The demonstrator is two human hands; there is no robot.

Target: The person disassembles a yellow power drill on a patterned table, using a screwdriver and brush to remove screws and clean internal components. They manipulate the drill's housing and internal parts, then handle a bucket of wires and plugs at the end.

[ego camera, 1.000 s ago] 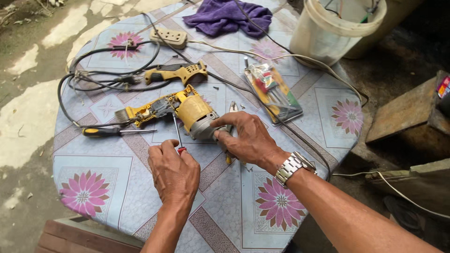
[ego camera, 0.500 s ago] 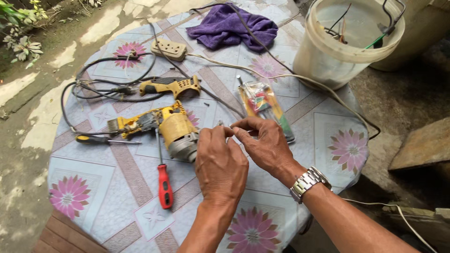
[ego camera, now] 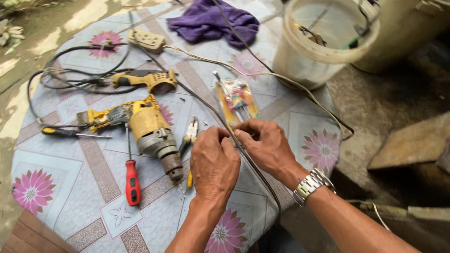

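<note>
Round table [ego camera: 56,187] under a pale tablecloth with pink flower tiles, dappled daylight on the bare ground [ego camera: 28,51] left of the table, wooden plank [ego camera: 412,145] right of it, outdoors

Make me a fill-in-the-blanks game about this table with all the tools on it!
1. The screwdriver lying beside the yellow drill has a ___ handle.
2. The crumpled cloth at the far edge of the table is ___.
3. The right hand has a silver ___ on its wrist.
4. The tablecloth is printed with pink ___.

Missing words: red; purple; watch; flowers
</note>
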